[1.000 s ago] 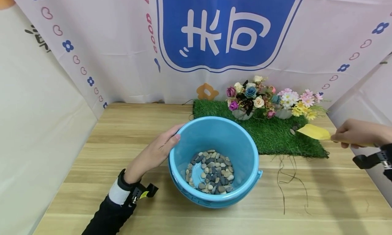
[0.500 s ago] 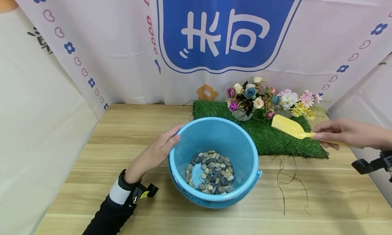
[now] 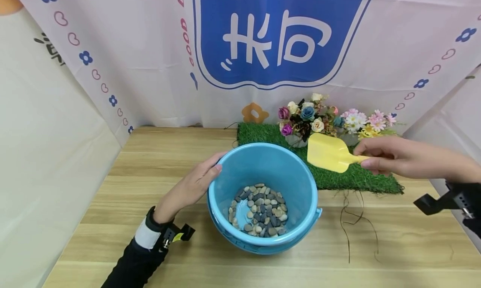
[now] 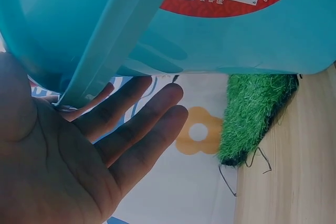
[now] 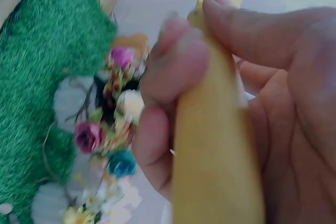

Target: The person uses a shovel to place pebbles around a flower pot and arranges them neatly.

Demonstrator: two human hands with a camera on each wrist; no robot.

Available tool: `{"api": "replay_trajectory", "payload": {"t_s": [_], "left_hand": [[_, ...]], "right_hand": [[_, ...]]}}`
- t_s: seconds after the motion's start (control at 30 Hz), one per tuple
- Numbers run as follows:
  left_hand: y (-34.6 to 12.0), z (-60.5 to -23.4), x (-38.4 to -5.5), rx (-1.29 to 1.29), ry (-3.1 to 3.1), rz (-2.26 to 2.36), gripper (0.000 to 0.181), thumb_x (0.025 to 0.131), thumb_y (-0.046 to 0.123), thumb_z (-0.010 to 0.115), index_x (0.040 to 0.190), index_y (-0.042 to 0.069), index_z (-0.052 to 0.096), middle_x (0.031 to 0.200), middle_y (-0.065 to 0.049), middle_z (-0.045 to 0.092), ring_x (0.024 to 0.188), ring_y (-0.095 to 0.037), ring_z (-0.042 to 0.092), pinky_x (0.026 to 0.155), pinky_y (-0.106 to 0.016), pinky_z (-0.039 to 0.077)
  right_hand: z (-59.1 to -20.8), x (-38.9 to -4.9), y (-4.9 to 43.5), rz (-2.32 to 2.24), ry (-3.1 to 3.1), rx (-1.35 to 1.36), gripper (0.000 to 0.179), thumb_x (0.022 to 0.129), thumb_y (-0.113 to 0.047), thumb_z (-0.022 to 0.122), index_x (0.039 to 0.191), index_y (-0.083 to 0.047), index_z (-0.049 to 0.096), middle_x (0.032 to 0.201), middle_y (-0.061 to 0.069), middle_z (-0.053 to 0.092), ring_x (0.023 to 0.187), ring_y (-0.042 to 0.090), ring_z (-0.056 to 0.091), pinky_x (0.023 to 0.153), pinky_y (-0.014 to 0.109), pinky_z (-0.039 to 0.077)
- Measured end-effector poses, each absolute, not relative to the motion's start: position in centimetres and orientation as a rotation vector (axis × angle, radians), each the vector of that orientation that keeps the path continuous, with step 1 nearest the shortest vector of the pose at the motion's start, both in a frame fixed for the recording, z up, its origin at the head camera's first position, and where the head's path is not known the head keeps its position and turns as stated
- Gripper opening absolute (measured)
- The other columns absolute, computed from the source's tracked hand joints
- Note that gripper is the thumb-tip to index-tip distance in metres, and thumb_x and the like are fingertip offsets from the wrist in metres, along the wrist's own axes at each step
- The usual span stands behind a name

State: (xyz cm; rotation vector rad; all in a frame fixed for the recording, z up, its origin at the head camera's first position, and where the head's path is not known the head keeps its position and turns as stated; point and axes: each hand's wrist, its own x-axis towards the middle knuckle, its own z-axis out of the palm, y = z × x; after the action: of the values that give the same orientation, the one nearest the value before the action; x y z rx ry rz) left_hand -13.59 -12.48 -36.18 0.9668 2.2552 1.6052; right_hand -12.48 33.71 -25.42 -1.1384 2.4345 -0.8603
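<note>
A blue bucket (image 3: 263, 243) stands on the wooden table, with many grey and tan pebbles (image 3: 263, 210) over its bottom. At its left rim is my left hand (image 3: 191, 183), thumb over the edge and fingers along the outside; the left wrist view shows the rim (image 4: 113, 40) between thumb and fingers (image 4: 142, 150). My right hand (image 3: 406, 156) grips a yellow toy shovel (image 3: 327, 152) by its handle, above the grass mat just right of the bucket. No pebbles show on the visible face of the blade. In the right wrist view, thumb and fingers wrap the handle (image 5: 215, 145).
An artificial grass mat (image 3: 338, 179) lies behind and right of the bucket. Artificial flowers (image 3: 308, 117) in white pots stand on it near the back curtain (image 3: 161, 83). Loose brown strings (image 3: 360, 217) trail from the mat's front edge. A small pebble (image 5: 6, 208) shows on the mat.
My right hand has moved left with the shovel, from the mat's right end to near the bucket's right rim. The blade has turned to show its broad face. The left hand stays put.
</note>
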Motion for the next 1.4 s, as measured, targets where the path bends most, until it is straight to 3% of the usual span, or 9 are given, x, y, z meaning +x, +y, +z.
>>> {"api": "replay_trajectory", "payload": {"t_s": [0.23, 0.5, 0.63, 0.9, 1.27, 1.4], "left_hand": [[-12.4, -36.2, -13.6, 0.99, 2.247, 1.593, 0.041, 0.102, 0.027, 0.029, 0.143, 0.021, 0.031, 0.123, -0.015, 0.053, 0.091, -0.029, 0.062, 0.064, -0.036, 0.057], [-12.3, -35.7, -14.3, 1.041, 2.178, 1.616, 0.045, 0.102, 0.02, 0.028, 0.146, 0.025, 0.023, 0.137, -0.008, 0.04, 0.104, -0.031, 0.056, 0.068, -0.042, 0.056], [-12.0, -35.1, -14.2, 1.036, 2.194, 1.606, 0.047, 0.101, 0.015, 0.028, 0.146, 0.026, 0.021, 0.142, -0.007, 0.034, 0.106, -0.031, 0.055, 0.067, -0.042, 0.056], [-11.3, -32.5, -12.6, 1.069, 2.216, 1.586, 0.048, 0.099, 0.005, 0.026, 0.146, 0.007, 0.019, 0.147, -0.016, 0.024, 0.114, -0.035, 0.049, 0.074, -0.043, 0.054], [-11.3, -32.7, -12.6, 1.079, 2.217, 1.621, 0.047, 0.099, 0.005, 0.026, 0.146, 0.008, 0.02, 0.149, -0.008, 0.022, 0.121, -0.033, 0.042, 0.076, -0.046, 0.052], [-11.4, -34.2, -13.4, 1.111, 2.208, 1.641, 0.047, 0.1, 0.009, 0.025, 0.147, 0.015, 0.02, 0.149, -0.002, 0.021, 0.123, -0.027, 0.041, 0.078, -0.045, 0.052]], "right_hand": [[-24.1, -10.8, 29.7, -0.652, 2.634, -1.226, 0.022, 0.092, -0.012, 0.056, 0.107, -0.029, 0.056, 0.067, -0.017, 0.047, 0.048, -0.001, 0.038, 0.042, 0.019, 0.039], [-22.9, -9.6, 25.0, -0.349, 2.747, -1.112, 0.013, 0.095, -0.035, 0.05, 0.1, -0.027, 0.059, 0.067, -0.019, 0.048, 0.049, -0.003, 0.04, 0.046, 0.021, 0.042], [-23.0, -9.0, 23.2, -0.21, 2.816, -1.102, 0.008, 0.093, -0.035, 0.054, 0.088, -0.03, 0.057, 0.062, -0.018, 0.043, 0.048, -0.002, 0.038, 0.042, 0.021, 0.039], [-23.1, -8.9, 20.6, 0.013, 2.918, -1.166, 0.018, 0.089, -0.031, 0.062, 0.076, -0.025, 0.052, 0.059, -0.012, 0.038, 0.047, 0.003, 0.033, 0.038, 0.022, 0.029], [-23.0, -9.5, 17.0, 0.159, 2.904, -1.24, 0.018, 0.086, -0.027, 0.065, 0.074, -0.018, 0.054, 0.061, -0.007, 0.041, 0.047, 0.007, 0.037, 0.037, 0.022, 0.027], [-23.3, -9.9, 15.9, 0.19, 2.872, -1.24, 0.025, 0.085, -0.026, 0.066, 0.068, -0.018, 0.05, 0.057, -0.005, 0.04, 0.045, 0.009, 0.036, 0.038, 0.022, 0.024]]}}
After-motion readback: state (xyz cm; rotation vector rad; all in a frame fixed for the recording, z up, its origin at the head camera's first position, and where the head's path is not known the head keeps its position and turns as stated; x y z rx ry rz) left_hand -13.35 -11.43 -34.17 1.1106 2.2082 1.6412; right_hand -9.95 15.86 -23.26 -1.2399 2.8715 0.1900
